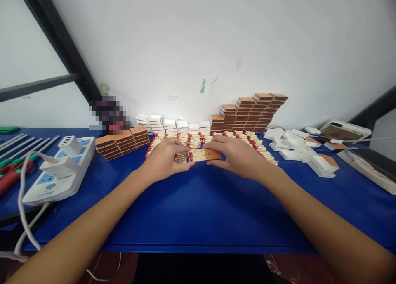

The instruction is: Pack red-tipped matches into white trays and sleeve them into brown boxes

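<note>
In the head view, my left hand point(163, 158) pinches the left end of a white matchbox tray point(198, 155) filled with red-tipped matches. My right hand point(233, 154) grips an orange matchbox sleeve point(212, 154) with red lettering between thumb and fingers. The tray's right end meets the sleeve; how far it sits inside is hidden. Just behind both hands, rows of loose matches point(194, 140) with red heads lie spread across the blue table point(198, 209).
Finished-looking matchboxes are stacked at left point(122, 143) and back right point(247, 117). White trays point(154, 123) line the wall point(185, 48); more trays and sleeves point(297, 145) lie loose at right. A power strip point(71, 172) with cables and red-handled tools point(15, 172) occupy the left side.
</note>
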The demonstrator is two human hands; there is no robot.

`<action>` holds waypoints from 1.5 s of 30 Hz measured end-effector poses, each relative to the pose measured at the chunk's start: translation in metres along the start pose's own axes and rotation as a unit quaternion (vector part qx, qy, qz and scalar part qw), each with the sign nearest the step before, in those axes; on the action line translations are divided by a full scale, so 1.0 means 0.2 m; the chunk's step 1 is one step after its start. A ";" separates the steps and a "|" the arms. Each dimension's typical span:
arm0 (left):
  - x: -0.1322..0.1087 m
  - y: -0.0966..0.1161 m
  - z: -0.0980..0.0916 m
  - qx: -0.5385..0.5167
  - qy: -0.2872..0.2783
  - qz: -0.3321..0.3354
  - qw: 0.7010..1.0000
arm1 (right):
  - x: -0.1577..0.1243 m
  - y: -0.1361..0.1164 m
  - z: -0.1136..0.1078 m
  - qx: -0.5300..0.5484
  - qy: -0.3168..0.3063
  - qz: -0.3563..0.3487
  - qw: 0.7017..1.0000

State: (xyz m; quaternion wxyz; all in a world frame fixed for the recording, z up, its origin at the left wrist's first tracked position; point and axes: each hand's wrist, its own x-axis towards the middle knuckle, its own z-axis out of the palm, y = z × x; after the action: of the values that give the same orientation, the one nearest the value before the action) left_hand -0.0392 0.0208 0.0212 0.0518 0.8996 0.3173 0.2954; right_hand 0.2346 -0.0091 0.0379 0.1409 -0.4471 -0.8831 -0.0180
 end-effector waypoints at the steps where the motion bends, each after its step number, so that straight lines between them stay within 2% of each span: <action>1: 0.00 0.00 0.00 0.002 -0.002 0.001 1.000 | 0.00 0.00 0.00 -0.003 0.000 -0.004 1.000; 11: -0.01 0.02 -0.01 -0.012 -0.021 -0.013 1.000 | -0.03 -0.04 0.02 0.027 0.019 -0.031 0.999; 14: 0.00 0.01 -0.01 -0.018 -0.027 -0.013 0.999 | -0.03 -0.04 0.05 0.069 0.049 -0.032 0.996; 17: 0.00 -0.01 -0.01 -0.029 -0.022 -0.006 0.999 | -0.03 -0.06 0.08 0.155 0.081 -0.027 0.984; 20: 0.01 -0.01 -0.01 -0.049 -0.004 -0.007 0.999 | -0.02 -0.10 0.11 0.287 0.125 0.036 0.949; 22: 0.01 0.00 0.00 -0.066 0.005 -0.010 0.998 | -0.01 -0.15 0.13 0.388 0.153 0.105 0.903; 24: 0.01 0.00 0.00 -0.089 0.009 -0.013 0.996 | 0.00 -0.20 0.15 0.478 0.150 0.149 0.853; 26: 0.00 0.01 0.02 -0.111 0.011 -0.012 0.994 | 0.00 -0.24 0.17 0.538 0.117 0.150 0.821; 31: 0.00 0.01 0.05 -0.133 0.023 0.014 0.991 | -0.02 -0.30 0.18 0.593 0.073 0.109 0.795; 37: -0.01 0.02 0.05 -0.124 0.047 0.056 0.990 | -0.03 -0.30 0.14 0.598 0.045 0.101 0.794; 41: -0.01 0.05 0.04 -0.117 0.033 0.057 0.991 | -0.03 -0.30 0.13 0.594 0.036 0.102 0.797; 45: 0.02 0.04 -0.05 -0.062 -0.001 0.050 0.997 | -0.02 -0.26 0.14 0.558 0.091 0.114 0.817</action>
State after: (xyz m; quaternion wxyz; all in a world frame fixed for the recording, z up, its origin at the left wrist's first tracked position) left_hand -0.0382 0.0158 0.0339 0.0928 0.9096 0.2529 0.3163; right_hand 0.1891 -0.0383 0.0140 0.4474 -0.3853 -0.6677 0.4533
